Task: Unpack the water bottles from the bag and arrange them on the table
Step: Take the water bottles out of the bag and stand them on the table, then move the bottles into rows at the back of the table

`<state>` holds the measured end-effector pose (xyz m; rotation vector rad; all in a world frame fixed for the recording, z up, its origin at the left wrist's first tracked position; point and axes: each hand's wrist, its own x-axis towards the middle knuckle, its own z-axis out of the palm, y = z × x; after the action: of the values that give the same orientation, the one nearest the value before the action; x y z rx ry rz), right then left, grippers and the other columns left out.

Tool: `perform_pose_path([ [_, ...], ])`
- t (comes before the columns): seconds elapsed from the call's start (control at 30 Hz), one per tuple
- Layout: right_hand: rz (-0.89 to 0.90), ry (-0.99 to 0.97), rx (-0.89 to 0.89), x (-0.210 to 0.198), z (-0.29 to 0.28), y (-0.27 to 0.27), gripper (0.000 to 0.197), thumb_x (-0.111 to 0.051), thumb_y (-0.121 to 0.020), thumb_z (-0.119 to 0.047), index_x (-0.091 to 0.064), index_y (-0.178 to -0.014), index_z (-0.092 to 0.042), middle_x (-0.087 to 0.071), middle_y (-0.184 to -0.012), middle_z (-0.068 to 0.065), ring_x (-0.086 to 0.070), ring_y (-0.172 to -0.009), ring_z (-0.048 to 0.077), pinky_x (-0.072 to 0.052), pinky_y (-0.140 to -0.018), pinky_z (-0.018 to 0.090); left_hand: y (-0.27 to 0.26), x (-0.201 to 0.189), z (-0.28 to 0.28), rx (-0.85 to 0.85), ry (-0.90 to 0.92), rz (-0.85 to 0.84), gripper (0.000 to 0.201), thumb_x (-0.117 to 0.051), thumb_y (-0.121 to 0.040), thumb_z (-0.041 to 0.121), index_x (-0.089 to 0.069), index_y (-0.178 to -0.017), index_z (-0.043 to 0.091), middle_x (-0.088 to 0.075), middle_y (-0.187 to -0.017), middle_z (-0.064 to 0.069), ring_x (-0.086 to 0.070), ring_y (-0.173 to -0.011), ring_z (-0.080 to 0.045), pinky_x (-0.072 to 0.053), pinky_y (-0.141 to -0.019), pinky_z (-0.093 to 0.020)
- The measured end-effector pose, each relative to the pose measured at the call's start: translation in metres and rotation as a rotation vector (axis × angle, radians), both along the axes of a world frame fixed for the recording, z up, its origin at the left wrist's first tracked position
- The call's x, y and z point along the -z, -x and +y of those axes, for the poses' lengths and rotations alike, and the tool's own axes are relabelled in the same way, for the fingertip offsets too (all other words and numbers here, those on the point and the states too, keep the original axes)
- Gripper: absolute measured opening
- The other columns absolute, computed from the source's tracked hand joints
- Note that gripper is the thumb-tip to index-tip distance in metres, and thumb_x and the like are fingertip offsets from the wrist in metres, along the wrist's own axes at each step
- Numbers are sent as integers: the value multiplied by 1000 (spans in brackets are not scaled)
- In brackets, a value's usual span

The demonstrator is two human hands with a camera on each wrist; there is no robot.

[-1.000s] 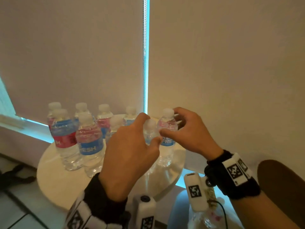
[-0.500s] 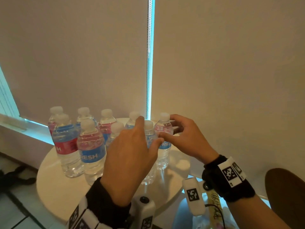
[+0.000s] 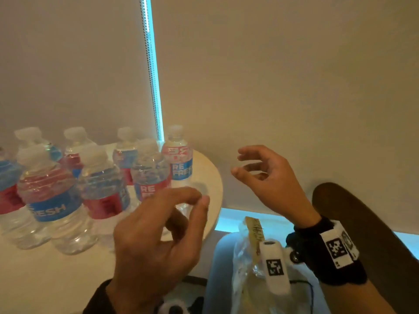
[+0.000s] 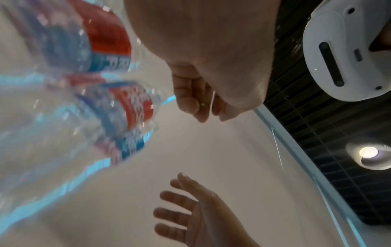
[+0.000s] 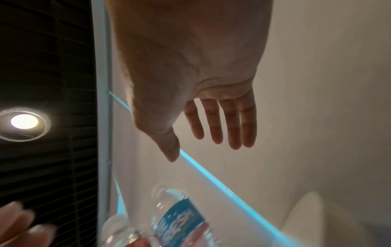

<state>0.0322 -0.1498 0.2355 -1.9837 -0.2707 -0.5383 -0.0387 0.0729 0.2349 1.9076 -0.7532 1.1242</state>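
Observation:
Several clear water bottles with red and blue labels stand upright in a cluster on the round cream table. The two nearest the right edge are the back bottle and the front bottle. My left hand hovers just in front of them, fingers loosely curled, holding nothing. My right hand hangs in the air right of the table with its fingers spread and empty. The clear plastic bag lies in my lap below the right wrist. The left wrist view shows blurred bottles beside my curled fingers.
Closed beige blinds hang behind the table, with a bright gap between them. A dark brown chair back rises at the right. Bare tabletop lies in front of the bottles at the lower left.
Both hands have let go of the two right-hand bottles. The left hand drew back toward me, the right hand moved off to the right. Both bottles stay standing.

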Motion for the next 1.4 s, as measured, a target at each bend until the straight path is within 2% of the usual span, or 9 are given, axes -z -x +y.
perform_pose_path([
  [0.17, 154, -13, 227, 68, -69, 39, 16, -79, -83, -23, -70, -96, -22, -73, -88, -10, -70, -81, 6, -57, -69, 16, 10, 73, -64, 360, 52, 473, 5, -73, -81, 29, -71, -77, 26, -65, -67, 20, -57, -45, -2, -45, -49, -9],
  [0.33, 477, 156, 351, 171, -110, 70, 12, -81, -81, -17, -71, -76, -22, -72, -74, -5, -69, -74, 5, -57, -66, 23, 0, 165, -132, 533, -242, 1024, 13, -66, -86, 26, -68, -95, 35, -61, -95, 23, -63, -69, 4, -51, -65, -9],
  [0.5, 750, 274, 269, 231, -108, 83, 9, -73, -87, -23, -69, -89, -30, -70, -82, -14, -66, -76, -8, -53, -73, 10, -24, 253, -168, 369, -396, 1087, 20, -56, -70, 32, -58, -81, 49, -64, -103, 15, -63, -96, -5, -52, -81, -18],
  [0.67, 784, 343, 262, 238, -102, 68, 42, -64, -92, -18, -59, -133, -13, -65, -130, 3, -59, -119, 14, -40, -92, 14, -50, 273, -178, 287, -309, 1240, 51, -62, -87, 16, -52, -137, 14, -58, -133, -2, -58, -124, -23, -46, -105, -33],
  [0.87, 680, 313, 277, 251, -99, 38, 17, -59, -89, -42, -65, -105, -41, -71, -100, -21, -65, -92, -4, -53, -85, 18, -94, 321, -194, 94, -137, 1227, 18, -59, -90, 23, -65, -107, 21, -73, -105, -1, -71, -102, -19, -59, -82, -24],
  [0.97, 666, 268, 256, 254, -100, 28, 21, -63, -91, -47, -59, -111, -43, -61, -90, -30, -58, -86, -15, -48, -83, 10, -92, 294, -202, 104, -172, 1302, 19, -61, -92, -1, -59, -110, 2, -63, -111, -13, -62, -106, -32, -49, -72, -10],
  [1.1, 679, 228, 269, 254, -100, 22, 57, -67, -92, -39, -44, -142, -25, -47, -92, -31, -47, -75, -18, -39, -67, -2, -85, 277, -209, 85, -157, 1352, 41, -60, -90, -3, -51, -131, -2, -62, -119, -18, -60, -115, -36, -48, -91, -35],
  [1.27, 669, 322, 358, 264, -103, 23, 45, -66, -84, -55, -54, -125, -40, -65, -109, -18, -61, -97, -2, -46, -80, 12, -81, 293, -211, -15, -9, 1244, 34, -52, -84, 49, -51, -114, 32, -61, -103, 5, -62, -98, -16, -53, -91, -34],
  [1.4, 783, 321, 378, 276, -97, 37, 66, -47, -88, -70, -42, -142, -32, -54, -135, -11, -53, -126, 12, -40, -100, 21, -73, 281, -207, 49, -128, 1239, 26, -62, -93, 7, -56, -117, 17, -39, -81, 25, -48, -93, -10, -48, -92, -33],
])
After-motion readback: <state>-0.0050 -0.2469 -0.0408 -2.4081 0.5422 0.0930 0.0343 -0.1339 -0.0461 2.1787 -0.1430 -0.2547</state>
